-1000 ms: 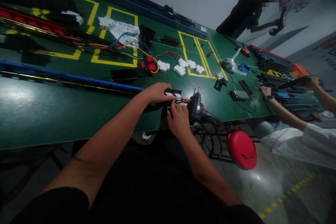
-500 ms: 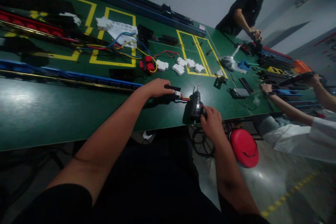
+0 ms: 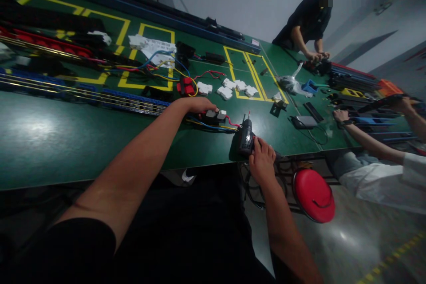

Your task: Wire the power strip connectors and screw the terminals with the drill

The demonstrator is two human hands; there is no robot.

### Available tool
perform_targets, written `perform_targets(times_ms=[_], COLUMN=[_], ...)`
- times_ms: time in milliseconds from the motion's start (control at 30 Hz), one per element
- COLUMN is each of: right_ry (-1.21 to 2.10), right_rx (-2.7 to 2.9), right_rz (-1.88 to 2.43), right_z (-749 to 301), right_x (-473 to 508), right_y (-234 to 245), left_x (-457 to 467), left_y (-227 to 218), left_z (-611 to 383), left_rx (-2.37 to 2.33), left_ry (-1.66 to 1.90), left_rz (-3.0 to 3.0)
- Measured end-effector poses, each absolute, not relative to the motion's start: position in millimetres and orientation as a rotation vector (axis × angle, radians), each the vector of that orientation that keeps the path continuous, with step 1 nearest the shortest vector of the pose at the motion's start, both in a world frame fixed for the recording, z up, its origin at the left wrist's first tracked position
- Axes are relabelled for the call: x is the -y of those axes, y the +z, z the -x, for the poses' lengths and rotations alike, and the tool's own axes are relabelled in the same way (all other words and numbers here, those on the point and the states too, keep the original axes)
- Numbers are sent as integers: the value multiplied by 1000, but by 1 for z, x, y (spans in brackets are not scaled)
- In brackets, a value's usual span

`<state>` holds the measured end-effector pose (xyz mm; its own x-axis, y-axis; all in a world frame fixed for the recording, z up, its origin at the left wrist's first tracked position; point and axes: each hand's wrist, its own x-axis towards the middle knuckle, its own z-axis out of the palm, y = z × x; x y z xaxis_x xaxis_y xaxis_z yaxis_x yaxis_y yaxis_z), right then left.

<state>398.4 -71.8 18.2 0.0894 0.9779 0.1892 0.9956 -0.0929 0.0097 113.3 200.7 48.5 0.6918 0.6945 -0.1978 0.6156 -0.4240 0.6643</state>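
Note:
My left hand (image 3: 196,105) rests closed on a small black part with white connectors and red, blue and yellow wires (image 3: 214,116), at the end of a long blue strip (image 3: 133,102) on the green table (image 3: 66,137). My right hand (image 3: 262,162) wraps round the grip of a black electric screwdriver (image 3: 246,138) lying near the table's front edge, its bit pointing away from me.
Several white connectors (image 3: 229,88), a red part (image 3: 185,86), loose wires and papers (image 3: 153,46) lie farther back. A red stool (image 3: 314,195) stands at my right. A person in white (image 3: 376,177) sits at the right; another in black (image 3: 309,22) works at the far end.
My right hand left the small wired part, moved right and closed on the screwdriver's grip. My left hand stayed on the part. The far person lowered both arms to the table.

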Motion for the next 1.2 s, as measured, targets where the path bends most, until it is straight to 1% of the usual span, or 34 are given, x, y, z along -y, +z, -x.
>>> perform_targets(times_ms=[100, 567, 733, 867, 1033, 1200], right_ry=[-251, -256, -263, -311, -302, -185], right_rx=[2025, 2133, 2098, 2081, 2074, 2067], right_rz=[2223, 2229, 2227, 2233, 2266, 2251], right_z=[-398, -412, -410, -406, -405, -416], right_x=[72, 55, 53, 57, 53, 48], right_y=[15, 29, 29, 27, 28, 32], left_x=[-200, -187, -156, -135, -126, -127], left_y=[53, 42, 35, 28, 25, 26], left_z=[-111, -105, -96, -88, -86, -87], left_rx=[-1012, -907, -933, -924, -888, -875], left_ry=[30, 80, 237, 330, 362, 365], left_rz=[-2069, -2108, -2306, -2293, -2278, -2278])
